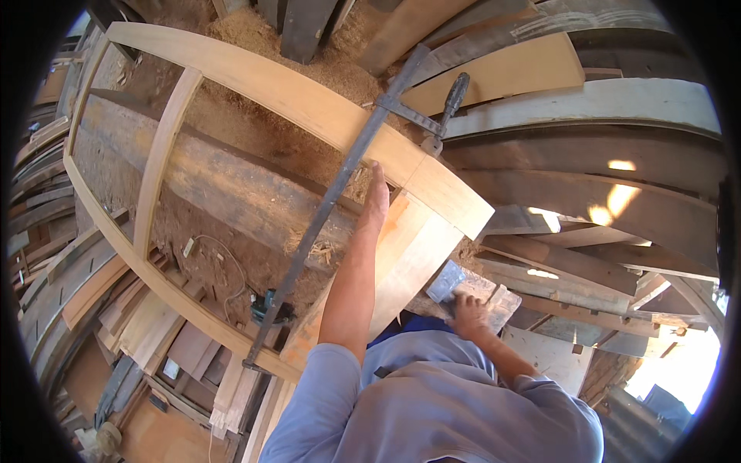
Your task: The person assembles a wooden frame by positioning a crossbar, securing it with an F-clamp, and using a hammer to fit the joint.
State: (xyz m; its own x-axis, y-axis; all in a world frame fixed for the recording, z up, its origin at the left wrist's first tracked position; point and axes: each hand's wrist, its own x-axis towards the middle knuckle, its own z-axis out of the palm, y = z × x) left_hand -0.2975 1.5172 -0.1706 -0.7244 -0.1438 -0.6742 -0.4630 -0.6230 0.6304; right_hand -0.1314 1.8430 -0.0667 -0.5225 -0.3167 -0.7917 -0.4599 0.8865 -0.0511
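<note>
A large pale wooden frame (270,83) lies slantwise before me, with a crosspiece (164,154) towards its far left. A long metal bar clamp (328,201) spans it, its dark screw handle (456,94) by the right-hand rail. My left hand (376,202) reaches beside the clamp bar to the inner edge of that rail, seen edge-on with its fingers stretched out. On a worn wooden block (494,299) at my right side, my right hand (469,315) has its fingers curled down next to a small blue-grey boxy object (446,282). What those fingers hold is unclear.
A wide pale board (413,251) forms the frame's near end. Under the frame lies a heavy rough beam (224,193). A dark green power tool (272,307) with a cord sits on the ground. Stacked planks (587,154) fill the right; more timber (100,293) lies left.
</note>
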